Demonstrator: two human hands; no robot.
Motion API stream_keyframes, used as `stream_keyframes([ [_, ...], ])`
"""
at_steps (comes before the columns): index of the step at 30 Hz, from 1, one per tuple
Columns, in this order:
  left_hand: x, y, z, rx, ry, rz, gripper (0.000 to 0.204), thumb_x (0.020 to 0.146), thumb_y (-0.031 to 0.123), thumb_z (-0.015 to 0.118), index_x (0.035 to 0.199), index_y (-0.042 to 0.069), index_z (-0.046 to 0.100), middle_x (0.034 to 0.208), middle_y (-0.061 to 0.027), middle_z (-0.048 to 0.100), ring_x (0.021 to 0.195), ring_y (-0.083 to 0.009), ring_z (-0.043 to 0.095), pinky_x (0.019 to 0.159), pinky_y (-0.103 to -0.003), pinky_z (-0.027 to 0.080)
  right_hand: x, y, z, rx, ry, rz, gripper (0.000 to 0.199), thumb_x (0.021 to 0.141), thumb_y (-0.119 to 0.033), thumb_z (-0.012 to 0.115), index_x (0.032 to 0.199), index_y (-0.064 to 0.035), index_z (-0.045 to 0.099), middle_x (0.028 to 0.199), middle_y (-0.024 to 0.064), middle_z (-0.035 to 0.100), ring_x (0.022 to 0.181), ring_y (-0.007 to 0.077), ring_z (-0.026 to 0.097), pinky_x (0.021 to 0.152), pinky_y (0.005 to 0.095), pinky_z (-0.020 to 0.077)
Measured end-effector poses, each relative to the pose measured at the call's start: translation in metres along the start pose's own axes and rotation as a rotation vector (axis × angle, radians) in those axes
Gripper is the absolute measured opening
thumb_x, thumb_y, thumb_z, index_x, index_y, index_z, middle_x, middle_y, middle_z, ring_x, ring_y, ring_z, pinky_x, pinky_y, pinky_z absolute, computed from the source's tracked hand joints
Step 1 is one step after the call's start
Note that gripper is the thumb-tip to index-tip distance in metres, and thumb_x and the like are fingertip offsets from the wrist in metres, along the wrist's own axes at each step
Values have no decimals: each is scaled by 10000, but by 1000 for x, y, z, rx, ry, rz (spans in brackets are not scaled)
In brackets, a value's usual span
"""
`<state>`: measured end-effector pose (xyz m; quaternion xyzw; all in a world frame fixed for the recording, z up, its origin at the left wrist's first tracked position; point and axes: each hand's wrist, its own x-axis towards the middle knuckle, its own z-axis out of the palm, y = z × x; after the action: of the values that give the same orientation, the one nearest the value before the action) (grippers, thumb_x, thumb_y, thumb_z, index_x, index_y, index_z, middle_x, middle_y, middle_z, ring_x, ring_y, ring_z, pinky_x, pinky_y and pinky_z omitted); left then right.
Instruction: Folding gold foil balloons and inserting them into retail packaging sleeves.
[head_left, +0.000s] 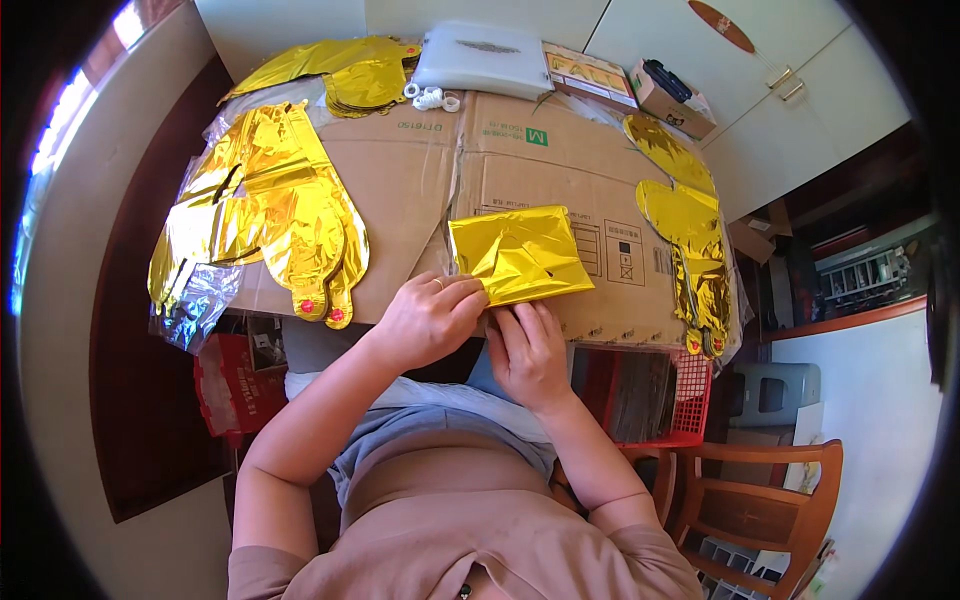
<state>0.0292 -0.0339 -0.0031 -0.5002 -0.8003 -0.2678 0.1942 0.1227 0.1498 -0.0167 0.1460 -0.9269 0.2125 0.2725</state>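
A folded gold foil balloon [525,252], creased into a flat rectangle, lies on the cardboard tabletop [400,190] in front of me. My left hand [430,318] is closed, its fingertips pinching the packet's near left corner. Just to the right, my right hand [532,355] has its fingers drawn together at the near edge, with the thumb tucked below. Part of that thumb and the foil's underside are hidden. To the left spreads a stack of flat gold foil balloons [290,190] with red dots on their tabs. More gold foil balloons [690,230] hang along the right edge.
At the back stand another gold foil stack [365,85], white rolls [430,98], a clear plastic case [482,62] and a small carton with a black item [672,98]. A red basket [690,395] sits below the right edge, near a wooden chair [760,490].
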Motion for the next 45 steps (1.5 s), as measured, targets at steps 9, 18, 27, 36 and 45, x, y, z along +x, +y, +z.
stream_keyframes([
  [9,-1,6,4,74,55,33,231,780,102,740,998,56,680,1072,-82,707,995,-242,725,762,-366,563,-4,15,-28,60,213,-77,187,838,-49,716,1023,-21,706,1027,133,668,990,335,661,937,470,527],
  [18,-3,10,-4,-6,35,8,328,793,210,790,1072,61,703,1143,-124,693,1075,-295,700,836,-395,562,39,36,-31,-127,11,5,484,937,-239,687,1369,-36,612,1455,217,530,1363,424,478,1124,551,384],
  [27,17,7,-14,-31,100,-259,561,907,315,706,1373,33,576,1469,-225,494,1389,-419,437,1153,-550,326,83,63,-20,-134,-290,66,645,1023,-427,552,1535,-57,425,1615,250,340,1494,456,303,1221,601,210],
  [36,16,4,25,202,-226,-344,969,942,690,499,1546,-54,354,1619,-293,300,1531,-422,252,1254,-548,138,72,76,7,-105,-366,91,687,1027,-424,540,1564,-35,364,1626,275,306,1509,456,278,1232,590,181],
  [45,19,6,21,190,-265,-364,974,944,700,481,1551,-51,351,1629,-318,252,1544,-445,197,1260,-545,110,72,79,6,-156,-383,147,755,1033,-512,486,1574,-8,337,1637,286,278,1529,429,255,1240,583,152],
])
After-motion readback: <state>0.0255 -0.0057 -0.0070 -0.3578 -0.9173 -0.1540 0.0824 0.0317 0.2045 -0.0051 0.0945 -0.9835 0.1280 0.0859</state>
